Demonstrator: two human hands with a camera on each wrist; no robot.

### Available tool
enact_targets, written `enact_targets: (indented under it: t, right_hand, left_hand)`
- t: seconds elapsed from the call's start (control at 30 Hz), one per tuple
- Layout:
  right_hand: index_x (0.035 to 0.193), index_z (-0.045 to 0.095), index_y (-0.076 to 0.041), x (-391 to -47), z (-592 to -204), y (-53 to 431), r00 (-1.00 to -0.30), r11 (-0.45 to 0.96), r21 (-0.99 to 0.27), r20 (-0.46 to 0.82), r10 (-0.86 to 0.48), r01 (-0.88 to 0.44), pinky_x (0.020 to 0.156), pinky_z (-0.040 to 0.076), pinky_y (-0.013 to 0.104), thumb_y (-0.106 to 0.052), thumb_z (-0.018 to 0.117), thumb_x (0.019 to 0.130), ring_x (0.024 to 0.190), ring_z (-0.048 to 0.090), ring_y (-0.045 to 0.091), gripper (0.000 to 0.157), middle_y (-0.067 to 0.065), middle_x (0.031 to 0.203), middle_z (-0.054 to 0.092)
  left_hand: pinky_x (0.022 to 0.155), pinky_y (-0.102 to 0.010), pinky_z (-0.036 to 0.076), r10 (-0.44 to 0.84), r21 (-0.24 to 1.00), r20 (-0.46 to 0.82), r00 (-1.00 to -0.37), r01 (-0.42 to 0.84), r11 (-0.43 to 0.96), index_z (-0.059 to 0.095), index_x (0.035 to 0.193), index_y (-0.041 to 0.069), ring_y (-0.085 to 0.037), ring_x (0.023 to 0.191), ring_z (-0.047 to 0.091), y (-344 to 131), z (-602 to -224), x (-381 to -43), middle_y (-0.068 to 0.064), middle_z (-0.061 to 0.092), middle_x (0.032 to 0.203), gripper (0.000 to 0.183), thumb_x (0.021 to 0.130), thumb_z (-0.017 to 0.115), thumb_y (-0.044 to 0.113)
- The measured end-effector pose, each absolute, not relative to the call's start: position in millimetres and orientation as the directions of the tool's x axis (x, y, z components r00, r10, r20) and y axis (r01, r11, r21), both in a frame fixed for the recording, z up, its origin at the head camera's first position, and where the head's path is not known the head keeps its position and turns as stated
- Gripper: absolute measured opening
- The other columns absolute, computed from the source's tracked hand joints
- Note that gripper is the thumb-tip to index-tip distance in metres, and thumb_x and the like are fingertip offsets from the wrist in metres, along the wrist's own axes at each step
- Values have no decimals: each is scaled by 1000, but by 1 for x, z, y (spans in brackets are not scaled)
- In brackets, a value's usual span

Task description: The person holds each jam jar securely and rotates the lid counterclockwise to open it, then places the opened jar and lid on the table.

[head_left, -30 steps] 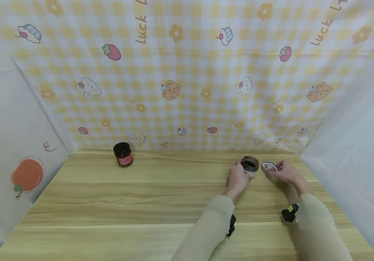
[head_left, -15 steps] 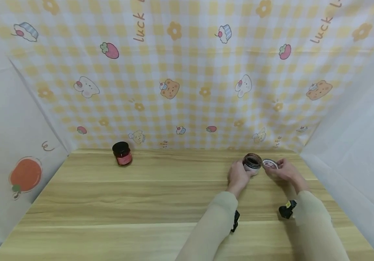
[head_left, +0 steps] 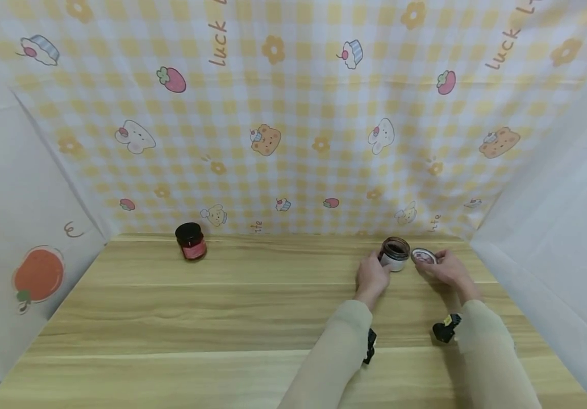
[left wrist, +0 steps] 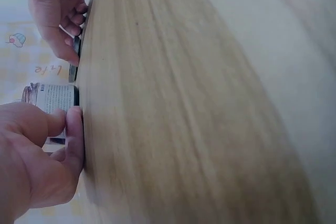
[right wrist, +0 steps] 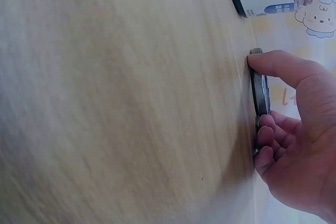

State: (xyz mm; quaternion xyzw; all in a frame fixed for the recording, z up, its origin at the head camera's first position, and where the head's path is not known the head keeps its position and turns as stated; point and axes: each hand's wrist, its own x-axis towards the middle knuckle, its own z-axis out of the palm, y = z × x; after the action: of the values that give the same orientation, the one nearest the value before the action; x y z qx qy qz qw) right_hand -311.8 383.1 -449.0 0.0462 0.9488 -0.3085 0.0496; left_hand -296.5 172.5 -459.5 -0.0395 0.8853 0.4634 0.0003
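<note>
An uncapped glass jar [head_left: 394, 258] with a dark inside and a pale label stands upright at the back right of the table. My left hand [head_left: 373, 276] holds its near left side; in the left wrist view the thumb and a finger [left wrist: 75, 129] are low against the jar [left wrist: 55, 97]. Just right of the jar, my right hand [head_left: 452, 269] pinches a round lid [head_left: 423, 257], inner side up. From the right wrist, the lid [right wrist: 260, 90] shows edge-on close over the wood, between the thumb [right wrist: 281, 64] and curled fingers.
A second jar [head_left: 191, 241], black-capped with a red label, stands at the back left of the wooden table [head_left: 196, 318]. Behind the table hangs a yellow checked cloth [head_left: 293, 170], and white sheets [head_left: 554, 244] close off the sides.
In my left hand the jar has gone from a tilt to upright, after a slight shift right. The right hand stays about where it was with the lid.
</note>
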Motion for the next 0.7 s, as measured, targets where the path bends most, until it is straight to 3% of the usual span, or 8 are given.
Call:
enact_targets:
  t: [0.33,0.57,0.7]
  right_hand:
    - [130,33,24,-311,-449,379,-990,803,-581,-111,85,134,101,38,62,-34,68,94,112,48,57,77,46,122,45]
    - [135,24,28,-309,-451,380,-989,786,-602,-120,82,138,106,33,64,-35,66,95,119,42,61,86,50,129,37]
    - [133,26,29,-310,-454,381,-992,782,-611,-101,76,122,104,35,63,-38,68,92,117,43,61,88,50,127,39]
  left_hand:
    - [92,-35,52,-9,855,-26,-1000,-27,518,65,124,8,-28,113,65,165,-454,-291,-11,69,120,29,97,69,18]
    - [94,-36,51,13,874,-50,-999,-37,485,64,125,9,-28,116,63,166,-456,-292,-11,68,123,28,98,66,18]
    - [96,-36,50,30,876,-53,-998,-32,482,63,129,9,-28,119,61,164,-456,-292,-11,66,127,31,99,65,17]
